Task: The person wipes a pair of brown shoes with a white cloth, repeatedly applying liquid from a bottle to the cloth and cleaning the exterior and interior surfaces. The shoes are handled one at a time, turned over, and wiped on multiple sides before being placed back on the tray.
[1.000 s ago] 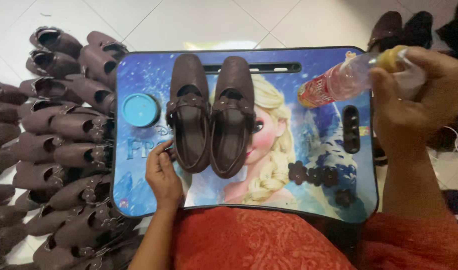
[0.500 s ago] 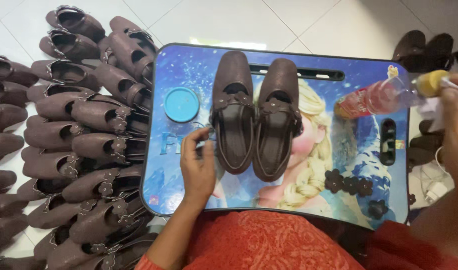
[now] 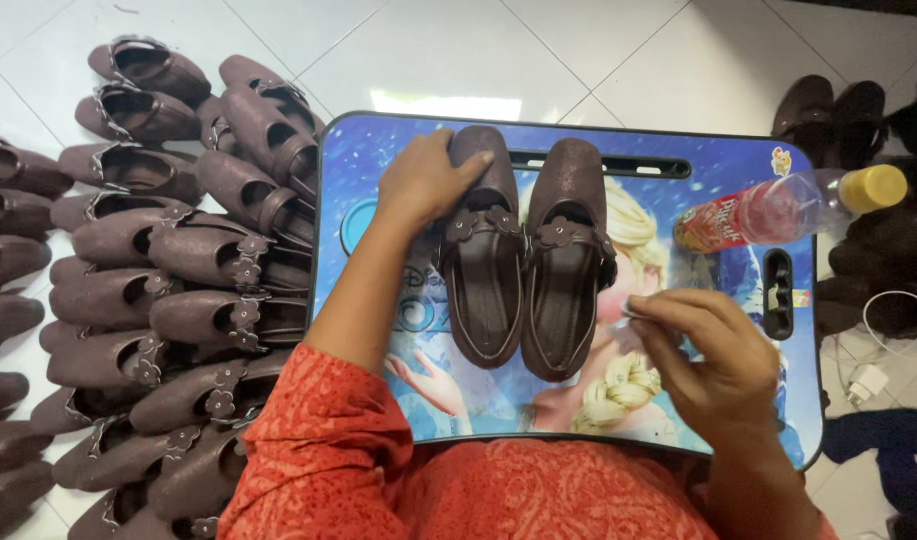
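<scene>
The left shoe (image 3: 484,270) of the pair lies at the centre of the frame on the lap tray (image 3: 379,160), toe toward the top, touching the right shoe (image 3: 569,270) along its side. We judge it light and fairly stiff in the sole, with a softer upper that gives under pressure; the finish looks matte and faintly textured, so it should not slip. The toe cap and the sides of the sole seem the safest places to hold, since the little flower trim on the strap could snag or pull loose. Both shoes are dark brown slip-ons with a strap across the instep, small flowers and a smooth dark insole.

Our left hand (image 3: 424,180) rests over the left shoe's toe, fingers curled down and pressing on it. Our right hand (image 3: 719,350), right of centre, has its fingers pinched narrow on something small and pale beside the right shoe; we cannot tell what it is.

A plastic bottle (image 3: 779,210) with a yellow cap lies at the tray's upper right. Rows of matching brown shoes (image 3: 179,250) fill the floor on the left of the frame.
</scene>
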`<action>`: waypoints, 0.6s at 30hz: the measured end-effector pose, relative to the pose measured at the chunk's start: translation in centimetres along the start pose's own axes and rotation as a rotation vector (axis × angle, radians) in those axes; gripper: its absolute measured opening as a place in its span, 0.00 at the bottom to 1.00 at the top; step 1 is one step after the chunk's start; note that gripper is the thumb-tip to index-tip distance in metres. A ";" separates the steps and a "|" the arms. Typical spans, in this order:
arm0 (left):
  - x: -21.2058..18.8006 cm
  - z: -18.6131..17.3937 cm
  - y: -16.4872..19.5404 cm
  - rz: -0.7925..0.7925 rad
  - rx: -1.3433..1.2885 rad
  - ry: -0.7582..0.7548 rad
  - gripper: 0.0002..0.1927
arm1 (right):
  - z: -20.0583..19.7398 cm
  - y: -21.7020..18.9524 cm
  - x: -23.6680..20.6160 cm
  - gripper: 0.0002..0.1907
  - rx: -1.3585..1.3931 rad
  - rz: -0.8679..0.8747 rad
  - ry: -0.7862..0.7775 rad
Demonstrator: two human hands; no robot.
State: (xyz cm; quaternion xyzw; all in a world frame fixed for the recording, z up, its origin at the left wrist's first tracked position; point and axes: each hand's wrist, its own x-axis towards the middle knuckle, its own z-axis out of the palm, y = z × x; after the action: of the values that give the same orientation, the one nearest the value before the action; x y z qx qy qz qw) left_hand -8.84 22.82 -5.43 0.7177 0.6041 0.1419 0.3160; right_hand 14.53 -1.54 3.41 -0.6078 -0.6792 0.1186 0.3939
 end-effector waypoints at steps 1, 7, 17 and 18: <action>0.1 -0.3 -0.2 -0.004 -0.061 -0.042 0.31 | 0.5 0.0 0.1 0.12 0.046 0.019 -0.007; -3.7 -2.3 1.8 0.146 -0.810 -0.047 0.25 | 1.8 0.7 1.6 0.11 0.373 0.177 -0.031; -15.2 -5.9 10.2 0.446 -0.682 0.004 0.24 | -0.4 -3.3 5.7 0.09 0.253 -0.002 0.260; -15.3 -6.0 10.6 0.420 -0.670 0.023 0.24 | -0.4 -4.0 5.9 0.10 0.235 -0.049 0.261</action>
State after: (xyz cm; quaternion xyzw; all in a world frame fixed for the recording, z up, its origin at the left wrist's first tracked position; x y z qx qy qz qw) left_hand -7.67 9.14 8.47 0.6812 0.3680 0.4008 0.4898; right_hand 12.12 2.80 8.51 -0.5513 -0.6183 0.1077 0.5498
